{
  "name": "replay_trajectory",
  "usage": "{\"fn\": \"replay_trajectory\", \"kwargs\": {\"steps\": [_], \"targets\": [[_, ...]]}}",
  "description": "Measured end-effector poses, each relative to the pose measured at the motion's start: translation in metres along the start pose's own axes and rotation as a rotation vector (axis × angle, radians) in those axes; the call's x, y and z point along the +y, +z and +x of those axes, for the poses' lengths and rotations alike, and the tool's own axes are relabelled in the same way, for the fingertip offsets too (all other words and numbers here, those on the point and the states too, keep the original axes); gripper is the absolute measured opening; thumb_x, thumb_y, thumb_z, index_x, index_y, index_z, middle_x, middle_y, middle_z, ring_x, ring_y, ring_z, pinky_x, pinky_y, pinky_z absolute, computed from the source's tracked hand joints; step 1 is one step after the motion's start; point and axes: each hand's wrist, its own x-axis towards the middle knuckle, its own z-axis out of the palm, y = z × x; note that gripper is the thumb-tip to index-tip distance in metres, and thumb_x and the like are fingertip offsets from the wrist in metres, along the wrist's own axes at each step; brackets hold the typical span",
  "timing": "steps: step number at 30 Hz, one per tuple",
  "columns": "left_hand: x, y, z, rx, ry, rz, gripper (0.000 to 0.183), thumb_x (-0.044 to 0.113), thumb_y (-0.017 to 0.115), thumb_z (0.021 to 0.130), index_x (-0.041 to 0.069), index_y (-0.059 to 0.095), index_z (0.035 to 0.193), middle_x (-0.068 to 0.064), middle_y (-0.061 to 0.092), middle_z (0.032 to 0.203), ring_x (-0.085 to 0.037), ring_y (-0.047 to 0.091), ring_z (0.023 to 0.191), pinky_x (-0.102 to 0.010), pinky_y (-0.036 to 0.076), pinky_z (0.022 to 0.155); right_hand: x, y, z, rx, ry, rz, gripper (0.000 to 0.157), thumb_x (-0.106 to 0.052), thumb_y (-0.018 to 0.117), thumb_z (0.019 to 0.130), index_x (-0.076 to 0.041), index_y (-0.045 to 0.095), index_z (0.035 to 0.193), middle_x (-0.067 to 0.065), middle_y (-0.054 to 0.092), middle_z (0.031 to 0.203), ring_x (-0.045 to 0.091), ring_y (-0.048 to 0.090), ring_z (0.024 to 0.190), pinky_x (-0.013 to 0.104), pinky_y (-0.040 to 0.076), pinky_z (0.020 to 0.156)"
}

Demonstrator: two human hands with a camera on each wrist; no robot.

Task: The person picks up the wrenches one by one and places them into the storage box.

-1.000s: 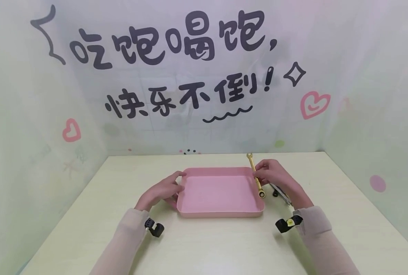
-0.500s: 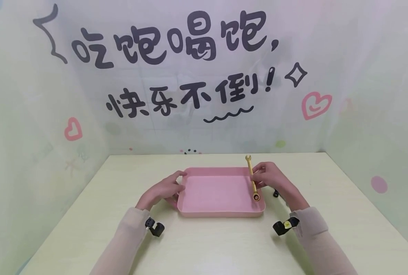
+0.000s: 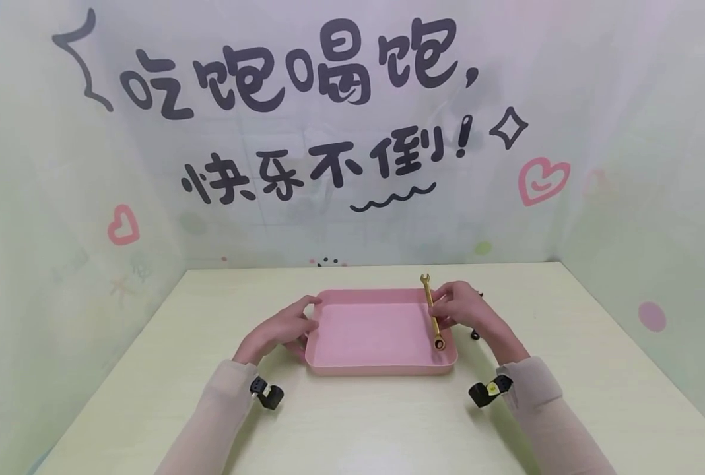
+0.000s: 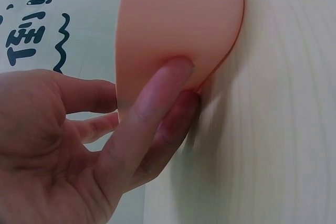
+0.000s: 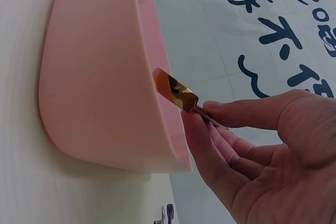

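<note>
My left hand (image 3: 278, 330) holds the left end of a shallow pink tray (image 3: 364, 336) standing on the table. In the left wrist view its thumb (image 4: 157, 95) lies against the tray's outer wall, while other fingers reach the rim. Between thumb and fingers my right hand (image 3: 463, 307) pinches a gold combination wrench (image 3: 433, 320) at mid-shaft. The wrench slants over the tray's right end, its open-ended jaw pointing to the back and its ring end lower, toward the front. The right wrist view shows the wrench's ring end (image 5: 178, 94) overlapping the tray's rim.
Partly hidden behind the right hand, small dark-ended tools (image 3: 476, 334) lie on the table (image 3: 352, 422) right of the tray. A white printed curtain (image 3: 305, 231) closes off the back and both sides.
My right hand has carried the wrench left, from the tray's right edge to over its inside, and its ring end has dropped slightly. The left hand and the tray have stayed put.
</note>
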Motion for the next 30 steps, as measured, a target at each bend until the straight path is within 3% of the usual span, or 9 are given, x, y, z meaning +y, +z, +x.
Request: {"fn": "replay_trajectory", "kwargs": {"steps": [11,22,30], "targets": [[0.001,0.0,0.0,0.007,-0.006,0.014,0.059,0.015,0.053,0.105,0.017,0.032,0.16,-0.021,0.062,0.114,-0.026,0.071,0.084,-0.037,0.065,0.061,0.004,0.007,-0.001,0.03,0.009,-0.127,0.029,-0.005,0.07,0.092,0.011,0.062,0.116,0.017,0.075,0.089,0.015,0.071,0.067,0.033,0.066,0.066],[0.002,0.0,0.002,0.003,-0.005,0.031,0.059,0.015,0.053,0.105,0.017,0.031,0.161,-0.019,0.062,0.109,-0.026,0.07,0.082,-0.035,0.065,0.06,0.0,0.012,-0.003,0.031,0.028,-0.139,0.039,-0.002,0.068,0.093,0.01,0.055,0.128,0.017,0.072,0.085,0.016,0.071,0.066,0.032,0.065,0.064],[0.001,0.001,0.001,0.008,-0.006,0.035,0.059,0.016,0.053,0.105,0.017,0.032,0.16,-0.019,0.062,0.111,-0.026,0.071,0.083,-0.035,0.065,0.06,0.0,0.019,-0.002,0.036,0.043,-0.203,0.037,0.0,0.069,0.091,0.007,0.062,0.127,0.014,0.07,0.08,0.016,0.069,0.059,0.029,0.064,0.057]]}}
